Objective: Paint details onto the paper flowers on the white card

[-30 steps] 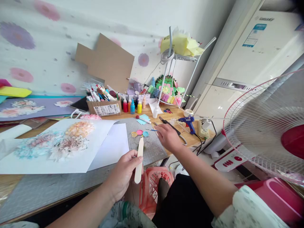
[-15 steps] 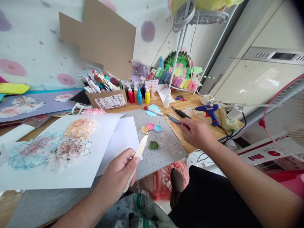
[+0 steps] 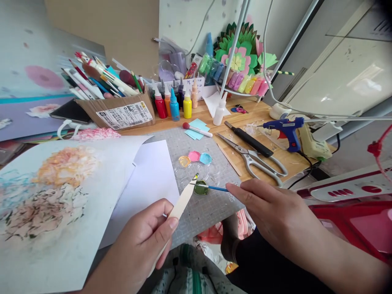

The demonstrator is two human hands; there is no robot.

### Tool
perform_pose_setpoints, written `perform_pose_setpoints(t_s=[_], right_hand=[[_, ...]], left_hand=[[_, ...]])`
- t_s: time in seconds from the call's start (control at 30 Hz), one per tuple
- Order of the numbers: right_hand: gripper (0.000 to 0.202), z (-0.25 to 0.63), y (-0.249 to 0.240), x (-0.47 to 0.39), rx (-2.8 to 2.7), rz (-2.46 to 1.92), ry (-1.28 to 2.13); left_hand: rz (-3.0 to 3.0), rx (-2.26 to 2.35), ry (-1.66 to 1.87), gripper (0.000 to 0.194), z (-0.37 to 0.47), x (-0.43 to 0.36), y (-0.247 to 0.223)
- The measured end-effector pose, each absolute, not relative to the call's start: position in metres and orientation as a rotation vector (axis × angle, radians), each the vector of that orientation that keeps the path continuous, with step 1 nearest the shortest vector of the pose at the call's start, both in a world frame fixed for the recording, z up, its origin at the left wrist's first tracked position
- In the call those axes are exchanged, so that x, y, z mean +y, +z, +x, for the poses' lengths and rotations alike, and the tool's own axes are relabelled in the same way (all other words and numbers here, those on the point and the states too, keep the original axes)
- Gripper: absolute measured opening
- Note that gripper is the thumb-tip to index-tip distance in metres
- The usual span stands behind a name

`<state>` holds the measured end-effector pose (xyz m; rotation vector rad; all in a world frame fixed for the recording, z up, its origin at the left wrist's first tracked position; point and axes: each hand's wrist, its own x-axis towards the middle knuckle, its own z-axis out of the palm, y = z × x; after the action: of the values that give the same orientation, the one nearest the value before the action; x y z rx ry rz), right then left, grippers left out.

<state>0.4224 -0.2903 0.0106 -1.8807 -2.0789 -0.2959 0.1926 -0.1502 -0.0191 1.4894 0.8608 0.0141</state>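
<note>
My left hand (image 3: 153, 237) is closed round a flat wooden craft stick (image 3: 182, 201), whose pointed tip carries a dab of green and yellow paint. Between the fingers of my right hand (image 3: 269, 208) is a thin blue paintbrush (image 3: 218, 188), pointing left with its bristles at the stick's tip. Right below them, a clear palette lies on the grey cutting mat (image 3: 165, 134). Its wells hold dark green paint (image 3: 201, 188), yellow paint (image 3: 184, 161), pink paint (image 3: 194, 156) and blue paint (image 3: 206, 158).
Painted paper flowers (image 3: 45, 204) lie on white paper at left. Behind are a cardboard box of brushes (image 3: 122, 112) and several paint bottles (image 3: 174, 106). Scissors (image 3: 249, 157), a black-handled cutter (image 3: 251, 139) and a blue glue gun (image 3: 283, 130) lie at right.
My right hand has moved from beside the scissors and cutter towards the left, bringing the blue paintbrush to the stick's tip. The view has come closer to the table.
</note>
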Motion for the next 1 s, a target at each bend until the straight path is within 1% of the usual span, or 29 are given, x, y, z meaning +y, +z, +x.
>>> perform_pose_setpoints(t_s=[0.27,0.6,0.7,1.0], right_hand=[[0.036,0.4209,0.0074,-0.2927,-2.082,-1.96,-0.336],[0.032,0.4206,0.0063,-0.2953,-2.101,-1.974,-0.454],[0.032,0.4214,0.0046,-0.2949,-2.105,-1.972,-0.487],[0.031,0.4242,0.0032,-0.2949,-2.066,-2.001,-0.454]], left_hand=[[1.47,0.839,-0.029,0.047,0.1937,-0.149,-0.0176],[1.419,0.798,-0.032,0.04,0.1866,-0.1448,-0.0198],[1.418,0.776,-0.05,0.041,0.1874,-0.143,-0.019],[1.442,0.769,-0.06,0.041,0.1858,-0.1437,-0.0193]])
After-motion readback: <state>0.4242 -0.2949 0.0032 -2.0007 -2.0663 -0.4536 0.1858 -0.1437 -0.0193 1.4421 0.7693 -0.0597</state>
